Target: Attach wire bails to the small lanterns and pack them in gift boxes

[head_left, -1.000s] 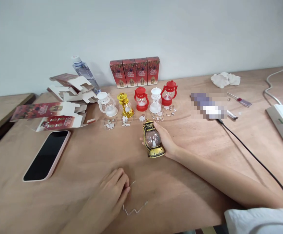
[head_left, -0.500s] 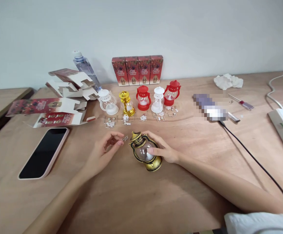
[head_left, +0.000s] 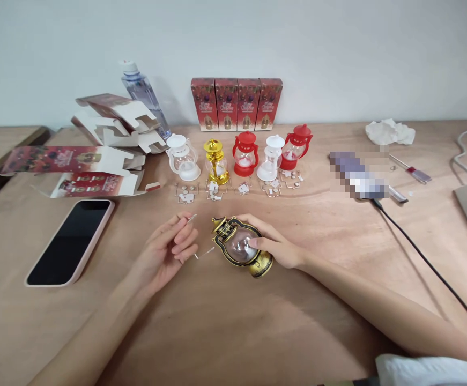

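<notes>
My right hand is wrapped round a bronze-and-black lantern with a clear globe. The lantern lies tilted, its top toward my left hand and its base to the lower right. My left hand is closed on a thin bent wire handle, and its ends stick out past the fingers. Most of the wire is hidden by the hand. A small gap separates the wire from the lantern's top.
Behind my hands stand white lanterns, a gold lantern and red lanterns, with bent wires and small parts before them. Red boxes line the wall. A phone, opened cartons and a screwdriver lie around.
My left hand has turned palm toward me, and more of the wire shows. The lantern has tipped further onto its side in my right hand. The view has shifted slightly.
</notes>
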Motion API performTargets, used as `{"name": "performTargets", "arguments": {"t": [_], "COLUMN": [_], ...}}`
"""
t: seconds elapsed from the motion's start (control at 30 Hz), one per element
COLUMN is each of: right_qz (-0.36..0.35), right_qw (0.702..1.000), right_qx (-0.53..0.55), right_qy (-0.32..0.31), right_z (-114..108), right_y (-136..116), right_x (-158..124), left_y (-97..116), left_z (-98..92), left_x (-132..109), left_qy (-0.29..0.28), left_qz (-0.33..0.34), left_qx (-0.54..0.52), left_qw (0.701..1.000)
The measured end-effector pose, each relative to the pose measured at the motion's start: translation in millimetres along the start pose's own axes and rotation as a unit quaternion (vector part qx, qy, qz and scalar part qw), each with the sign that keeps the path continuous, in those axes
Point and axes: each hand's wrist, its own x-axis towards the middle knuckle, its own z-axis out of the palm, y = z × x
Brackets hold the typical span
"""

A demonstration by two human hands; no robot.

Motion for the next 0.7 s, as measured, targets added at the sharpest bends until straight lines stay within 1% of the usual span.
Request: {"name": "performTargets", "arguments": {"t": [0.07, 0.17, 0.27, 0.47, 0.53, 0.7], "right_qz": [0.015, 0.042, 0.072, 0.117, 0.132, 0.178], "right_qw": [1.0, 0.998, 0.995, 0.985, 0.979, 0.959], "right_qx": [-0.01, -0.013, 0.013, 0.119, 0.148, 0.215], "right_qy": [-0.017, -0.052, -0.071, -0.045, -0.04, -0.053], "right_z": [2, 8, 13, 13, 12, 13], "right_y": [-2, -5, -7, -6, -4, 0], "right_x": [0, -1, -1, 2, 2, 0], "left_y": [-1, -1, 0, -6, -6, -6], "left_z": [3.2, 5.8, 7.2, 10.8, 10.0, 5.7], "left_x": [-2, -3, -5, -11, -12, -9], "left_qy": [-0.006, -0.003, -0.007, -0.026, -0.03, -0.028], "left_qz": [0.0, 0.019, 0.024, -0.002, 0.003, 0.02], "left_qx": [-0.005, -0.003, -0.001, 0.03, 0.035, 0.041], "left_qw": [1.0, 1.0, 1.0, 0.999, 0.999, 0.999]}}
